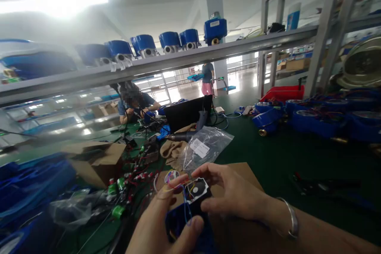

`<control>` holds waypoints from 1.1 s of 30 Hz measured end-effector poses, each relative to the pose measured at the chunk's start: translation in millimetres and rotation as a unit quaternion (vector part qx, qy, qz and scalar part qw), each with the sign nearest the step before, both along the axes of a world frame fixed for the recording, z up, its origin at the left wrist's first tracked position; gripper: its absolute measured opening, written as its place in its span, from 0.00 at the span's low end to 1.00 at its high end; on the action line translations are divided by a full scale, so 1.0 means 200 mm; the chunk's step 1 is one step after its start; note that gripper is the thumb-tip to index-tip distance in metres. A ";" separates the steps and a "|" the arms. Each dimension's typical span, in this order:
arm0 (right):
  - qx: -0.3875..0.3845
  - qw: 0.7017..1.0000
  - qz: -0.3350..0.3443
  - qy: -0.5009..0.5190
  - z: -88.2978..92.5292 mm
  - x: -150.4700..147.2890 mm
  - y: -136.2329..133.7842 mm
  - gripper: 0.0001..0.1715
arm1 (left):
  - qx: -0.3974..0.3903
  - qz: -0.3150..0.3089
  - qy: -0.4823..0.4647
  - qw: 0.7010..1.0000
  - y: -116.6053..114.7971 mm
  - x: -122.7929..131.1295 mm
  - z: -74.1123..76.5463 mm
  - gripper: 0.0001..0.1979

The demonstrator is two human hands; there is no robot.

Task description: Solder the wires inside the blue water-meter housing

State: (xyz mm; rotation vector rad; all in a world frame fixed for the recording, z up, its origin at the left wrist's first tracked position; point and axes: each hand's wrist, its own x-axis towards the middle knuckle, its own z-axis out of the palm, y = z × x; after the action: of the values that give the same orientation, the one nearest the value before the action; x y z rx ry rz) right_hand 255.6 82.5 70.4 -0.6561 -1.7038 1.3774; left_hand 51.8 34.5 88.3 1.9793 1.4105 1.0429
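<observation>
My left hand (pixel 162 224) grips a blue housing (pixel 181 222) from below at the bottom centre, thumb across its front edge. My right hand (pixel 232 194) holds a small black-and-white circuit module (pixel 197 190) just above the housing, fingers pinching its sides. Thin coloured wires (pixel 186 202) run from the module down into the housing. A silver bracelet (pixel 290 218) is on my right wrist. Under my hands lies a brown cardboard sheet (pixel 241 168).
A clear plastic bag (pixel 202 149) with a label lies beyond my hands. An open cardboard box (pixel 98 158) and small green parts (pixel 119 186) sit left. Blue meter bodies (pixel 312 119) crowd the right; a red bin (pixel 282 92) behind. A seated person (pixel 133 105) works opposite.
</observation>
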 end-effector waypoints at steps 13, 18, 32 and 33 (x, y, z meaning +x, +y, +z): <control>-0.057 0.996 0.061 0.041 -0.08 -0.21 0.16 0.45 | -0.240 -0.031 -0.200 0.949 0.18 -0.20 0.08 0.17; -0.002 1.000 0.009 0.026 -0.13 -0.19 0.21 0.40 | -0.241 -0.044 -0.234 0.941 0.19 -0.21 0.06 0.16; 0.141 0.956 0.065 -0.251 -0.18 -0.14 -0.03 0.19 | -0.176 0.031 -0.177 0.968 0.17 -0.23 0.10 0.19; 0.135 0.955 0.067 -0.255 -0.18 -0.13 -0.04 0.20 | -0.173 0.036 -0.164 0.971 0.16 -0.23 0.09 0.19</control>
State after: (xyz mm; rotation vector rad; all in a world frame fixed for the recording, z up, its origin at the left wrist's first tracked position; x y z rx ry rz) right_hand 229.5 74.4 34.1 -0.7959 -2.3336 1.0863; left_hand 6.5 66.9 106.4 1.4450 1.3778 1.0180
